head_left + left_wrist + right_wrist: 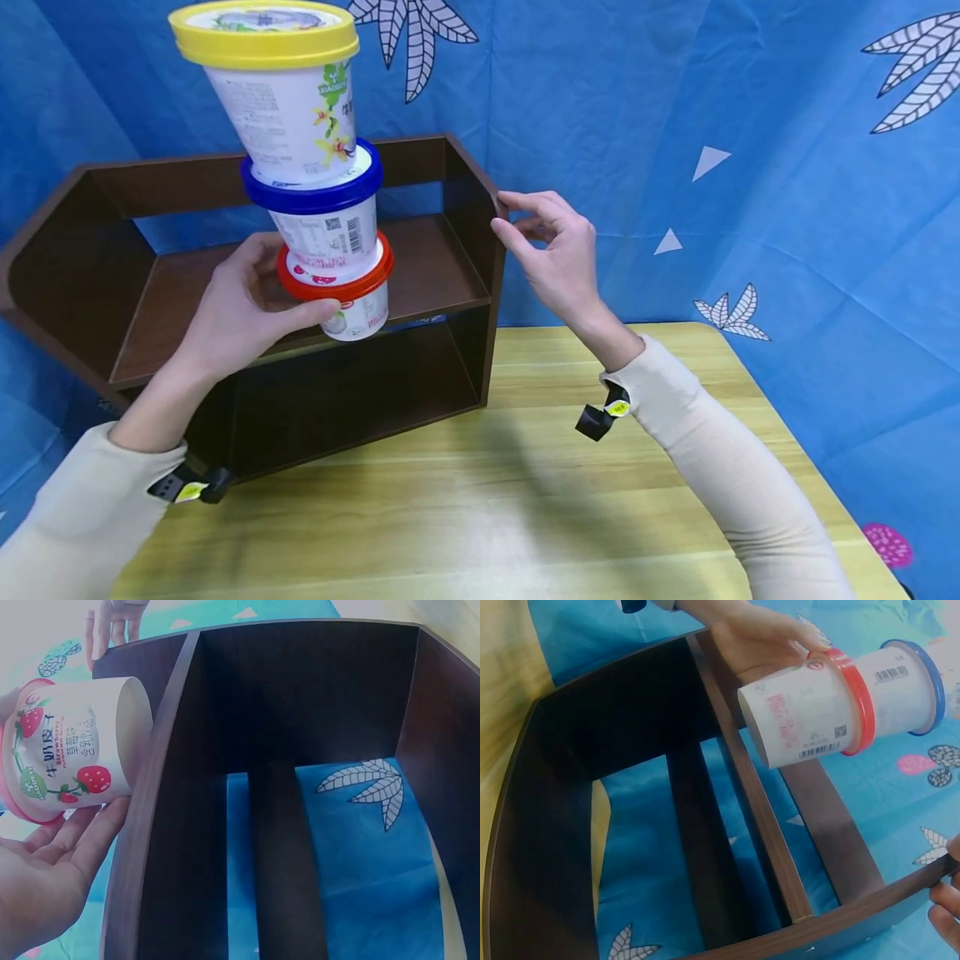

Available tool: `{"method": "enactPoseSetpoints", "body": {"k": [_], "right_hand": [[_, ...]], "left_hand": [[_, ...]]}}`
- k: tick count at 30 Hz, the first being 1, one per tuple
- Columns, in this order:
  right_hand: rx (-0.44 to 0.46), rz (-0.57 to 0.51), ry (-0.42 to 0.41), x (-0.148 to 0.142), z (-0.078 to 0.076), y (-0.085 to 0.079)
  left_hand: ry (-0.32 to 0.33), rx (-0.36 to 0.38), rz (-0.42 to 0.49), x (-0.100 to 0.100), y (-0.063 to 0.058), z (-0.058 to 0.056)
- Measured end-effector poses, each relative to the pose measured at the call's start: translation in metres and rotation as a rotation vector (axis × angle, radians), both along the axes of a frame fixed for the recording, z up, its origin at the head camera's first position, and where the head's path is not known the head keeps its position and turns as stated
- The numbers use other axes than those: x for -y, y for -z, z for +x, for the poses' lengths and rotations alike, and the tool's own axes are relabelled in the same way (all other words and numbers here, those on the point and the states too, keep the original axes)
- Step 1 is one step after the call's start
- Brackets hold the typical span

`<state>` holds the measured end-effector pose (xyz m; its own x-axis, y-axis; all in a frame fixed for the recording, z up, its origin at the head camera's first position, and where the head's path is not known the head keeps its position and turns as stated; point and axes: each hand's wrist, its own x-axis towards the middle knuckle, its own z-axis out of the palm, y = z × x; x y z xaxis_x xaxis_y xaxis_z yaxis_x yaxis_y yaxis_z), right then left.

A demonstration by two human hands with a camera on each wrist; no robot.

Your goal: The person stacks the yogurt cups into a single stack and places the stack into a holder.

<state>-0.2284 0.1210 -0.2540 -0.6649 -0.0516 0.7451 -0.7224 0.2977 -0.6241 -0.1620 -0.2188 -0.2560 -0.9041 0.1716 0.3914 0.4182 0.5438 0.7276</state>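
My left hand (225, 312) grips the lowest of three stacked ice cream tubs, the red-lidded tub (365, 315). Strawberries show on its label in the left wrist view, where the tub (71, 750) appears beside a shelf edge. On it stands the blue-lidded tub (330, 237), topped by the larger yellow-lidded tub (285, 117); the stack leans slightly. Held this way, the stack is in front of the dark brown shelf (472, 217). My right hand (553, 246) pinches the upper front edge of the shelf's right side panel between thumb and fingers.
The shelf has an upper and a lower compartment and stands on a light wood table (465, 500). Behind and beside it hangs a blue cloth (600, 100) with leaf prints. Black wrist straps (600, 417) sit over both pale sleeves.
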Motion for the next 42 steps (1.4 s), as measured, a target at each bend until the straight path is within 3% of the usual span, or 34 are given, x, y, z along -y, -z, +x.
{"method": "enactPoseSetpoints", "body": {"k": [12, 25, 42], "right_hand": [[0.003, 0.008, 0.006, 0.000, 0.001, 0.000], [-0.001, 0.009, 0.000, 0.000, 0.002, -0.001], [-0.003, 0.011, 0.004, 0.000, 0.002, -0.001]], "left_hand": [[-0.082, -0.001, -0.026, 0.004, 0.003, -0.008], [-0.142, 0.055, -0.042, 0.012, 0.004, -0.017], [-0.169, 0.060, -0.040, 0.014, 0.006, -0.023]]}}
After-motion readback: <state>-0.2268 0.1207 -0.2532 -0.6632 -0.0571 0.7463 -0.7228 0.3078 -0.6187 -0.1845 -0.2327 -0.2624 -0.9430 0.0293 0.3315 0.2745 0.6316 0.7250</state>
